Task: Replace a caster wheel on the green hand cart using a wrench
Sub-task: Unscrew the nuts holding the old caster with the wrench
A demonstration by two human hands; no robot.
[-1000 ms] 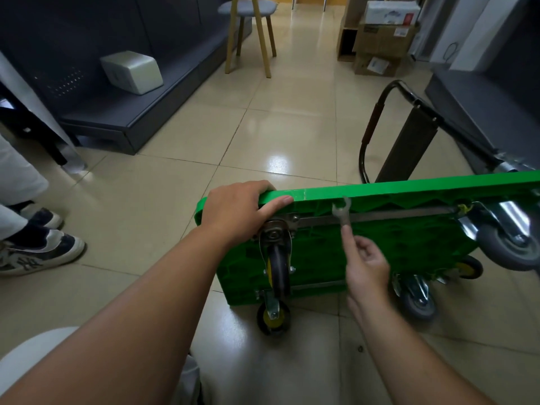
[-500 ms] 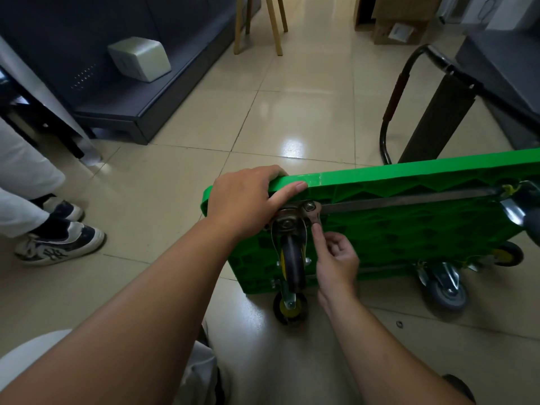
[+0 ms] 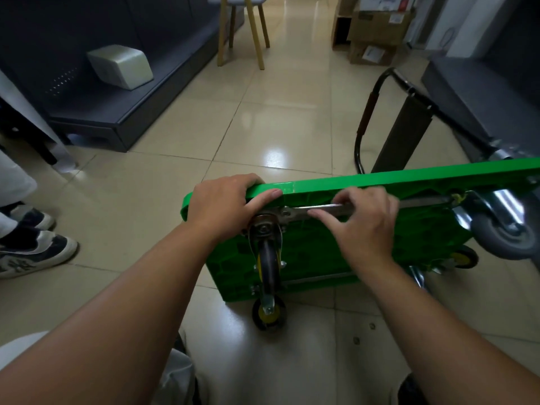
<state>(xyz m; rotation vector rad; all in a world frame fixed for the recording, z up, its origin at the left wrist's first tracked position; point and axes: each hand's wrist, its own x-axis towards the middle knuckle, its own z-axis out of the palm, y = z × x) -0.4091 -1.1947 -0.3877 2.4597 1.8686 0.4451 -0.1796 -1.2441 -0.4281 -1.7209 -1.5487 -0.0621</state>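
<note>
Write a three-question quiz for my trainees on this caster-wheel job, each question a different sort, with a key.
1. True or false: the green cart stands on its edge on the floor.
2. Which hand holds the wrench? A) left hand B) right hand C) neither
3. Fill in: the wrench head sits at the mounting plate of the ___.

Key: 1 true; 2 B; 3 caster wheel. The left hand grips the cart's top edge.

Head view, close, looking down-forward; far edges probably distorted.
</note>
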